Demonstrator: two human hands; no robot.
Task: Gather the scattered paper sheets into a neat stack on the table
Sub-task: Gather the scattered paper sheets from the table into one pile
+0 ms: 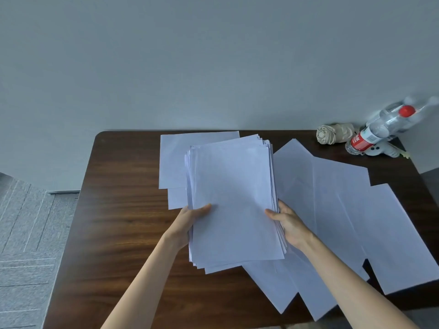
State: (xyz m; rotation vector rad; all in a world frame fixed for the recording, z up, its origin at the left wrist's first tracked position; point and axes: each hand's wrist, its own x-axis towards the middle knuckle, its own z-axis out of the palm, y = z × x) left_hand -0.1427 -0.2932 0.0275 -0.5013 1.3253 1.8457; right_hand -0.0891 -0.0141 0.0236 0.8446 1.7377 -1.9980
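Pinching grip on both sides: the left hand point(190, 222) has its thumb laid across the top sheet and its fingers out of sight beneath the stack point(234, 198), clamped on the left edge. The right hand point(288, 224) mirrors it on the right edge, thumb on top, fingers curled under. That stack sits over the middle of the dark wooden table point(123, 210), long side running away from the person, and its edges are ragged, sheets fanning out at the corners. Whether the far end touches the table, I can't tell.

Two white sheets point(173, 160) peek out from behind the stack on its left. Off to the right, loose sheets point(344, 210) lie overlapping and slanted, spreading to the table's right and near edges. Up in the far right corner, a clear bottle point(377, 129) with a red cap and red label leans over a small white object point(382, 149), with a folded beige umbrella point(335, 132) just beside it.
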